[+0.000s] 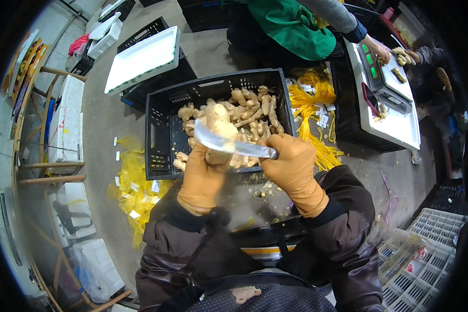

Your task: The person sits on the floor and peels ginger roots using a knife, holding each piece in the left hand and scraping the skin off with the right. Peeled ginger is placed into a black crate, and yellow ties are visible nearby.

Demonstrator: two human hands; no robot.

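My left hand (204, 175), in an orange glove, holds a large piece of ginger root (220, 121) above the near side of a black plastic crate (218, 80). My right hand (292, 165), gloved alike, grips the handle of a knife with a curved blade (214, 142). The blade lies across the ginger, touching it, and points to the left. Many ginger roots (253, 111) lie in the crate below, mostly in its middle and right part. Ginger scraps (267, 191) are scattered on the floor between my arms.
Yellow mesh bags with tags (140, 191) lie left of the crate, more yellow netting (310, 101) right of it. A white foam lid (144, 58) rests on black crates behind. A co-worker's hand (378, 50) is at a digital scale (386, 82). White plastic crates (421, 253) stand at lower right.
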